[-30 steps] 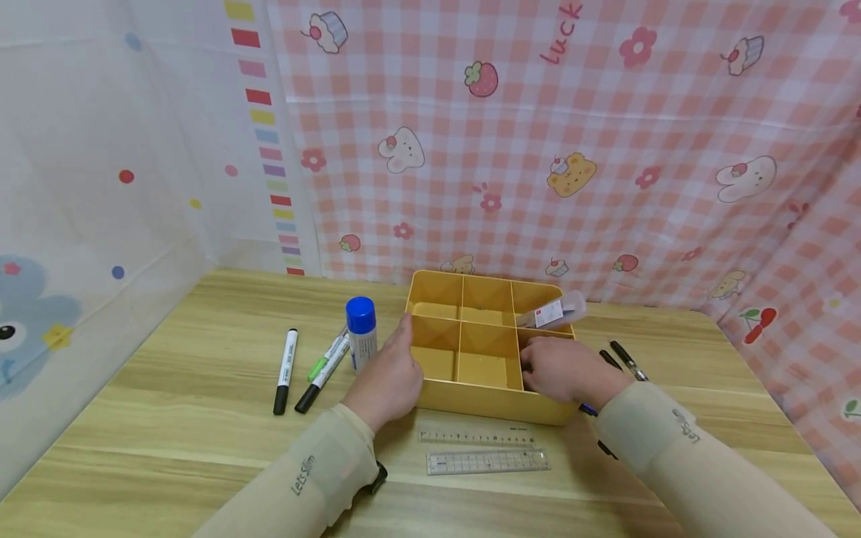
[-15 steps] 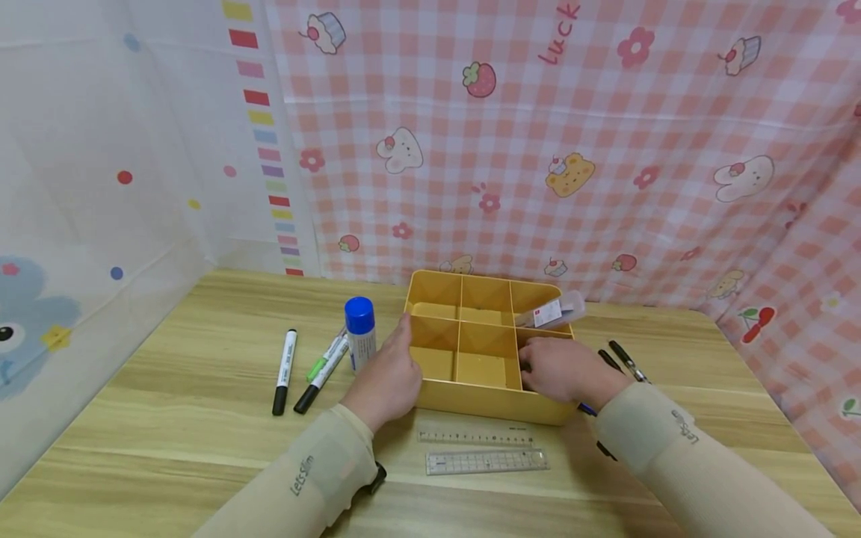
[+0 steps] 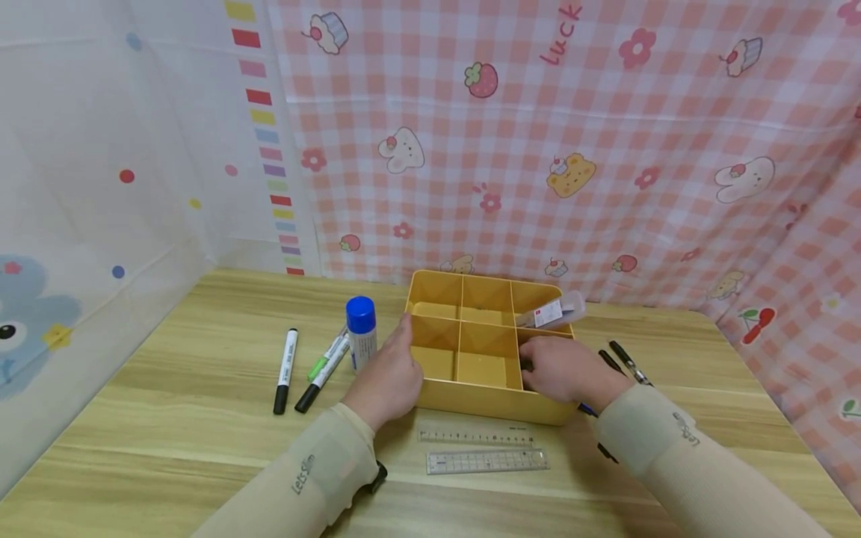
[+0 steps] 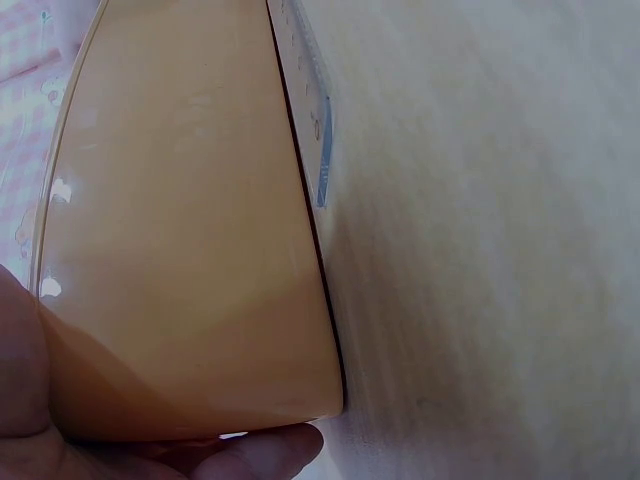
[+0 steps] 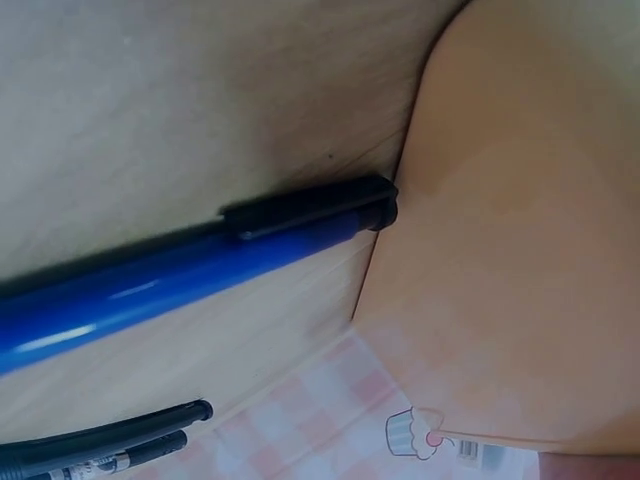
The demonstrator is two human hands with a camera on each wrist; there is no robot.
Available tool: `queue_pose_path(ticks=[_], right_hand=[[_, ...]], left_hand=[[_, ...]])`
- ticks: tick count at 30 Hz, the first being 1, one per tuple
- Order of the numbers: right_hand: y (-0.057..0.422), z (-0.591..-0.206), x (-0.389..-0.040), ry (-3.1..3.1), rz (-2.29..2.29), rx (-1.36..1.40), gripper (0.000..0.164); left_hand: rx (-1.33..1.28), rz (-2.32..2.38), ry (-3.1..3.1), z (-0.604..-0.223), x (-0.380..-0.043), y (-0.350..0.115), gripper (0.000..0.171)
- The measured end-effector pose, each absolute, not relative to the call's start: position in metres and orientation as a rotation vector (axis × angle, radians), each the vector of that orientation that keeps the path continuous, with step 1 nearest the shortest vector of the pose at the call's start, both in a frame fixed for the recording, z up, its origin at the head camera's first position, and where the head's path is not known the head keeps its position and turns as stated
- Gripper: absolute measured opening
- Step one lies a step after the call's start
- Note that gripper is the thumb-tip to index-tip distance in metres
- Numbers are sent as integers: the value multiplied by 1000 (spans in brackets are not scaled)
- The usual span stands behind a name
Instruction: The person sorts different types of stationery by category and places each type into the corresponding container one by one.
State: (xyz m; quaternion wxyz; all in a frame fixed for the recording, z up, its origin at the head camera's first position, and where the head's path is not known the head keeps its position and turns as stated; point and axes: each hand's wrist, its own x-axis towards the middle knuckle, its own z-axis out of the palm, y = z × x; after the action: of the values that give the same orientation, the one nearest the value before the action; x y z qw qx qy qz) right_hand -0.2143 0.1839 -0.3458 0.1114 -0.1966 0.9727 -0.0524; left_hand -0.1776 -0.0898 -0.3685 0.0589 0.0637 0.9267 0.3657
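Note:
A yellow divided organizer box (image 3: pixel 491 400) stands near the back of the table. My left hand (image 3: pixel 386 377) holds its left front corner. In the left wrist view, the thumb is near the rim and the fingers (image 4: pixel 265 455) lie against the side wall. My right hand (image 3: pixel 572 370) reaches down into the front right compartment. Its fingertips are hidden there, and I cannot tell whether they hold anything. A clear plastic case (image 3: pixel 554 312) with a white label leans out of the back right compartment. A blue pen (image 5: pixel 200 275) with a black clip lies outside, its end at the box wall.
Left of the box stand a blue-capped glue stick (image 3: pixel 362 329) and several markers, one a black-capped marker (image 3: pixel 285 370) lying apart. Two clear rulers (image 3: pixel 487 462) lie in front. Black pens (image 3: pixel 628 361) lie to the right. A checked cloth (image 3: pixel 498 187) hangs behind.

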Motion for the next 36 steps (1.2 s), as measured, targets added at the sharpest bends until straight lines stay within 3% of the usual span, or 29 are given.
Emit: queue_pose_path(ticks=[14,24,36], right_hand=[[222,-339,-193,3172,-780,-635,13],[268,-326,-191,3314,-769,-477,21],[314,-326,-201,3138,-548,-199,45]], left_hand=[[235,1109,2828,-369,-178,-89,67],[236,1134,2808,-370,-177,-91,69],[214,1144,2794,-371,-177,-91,69]])
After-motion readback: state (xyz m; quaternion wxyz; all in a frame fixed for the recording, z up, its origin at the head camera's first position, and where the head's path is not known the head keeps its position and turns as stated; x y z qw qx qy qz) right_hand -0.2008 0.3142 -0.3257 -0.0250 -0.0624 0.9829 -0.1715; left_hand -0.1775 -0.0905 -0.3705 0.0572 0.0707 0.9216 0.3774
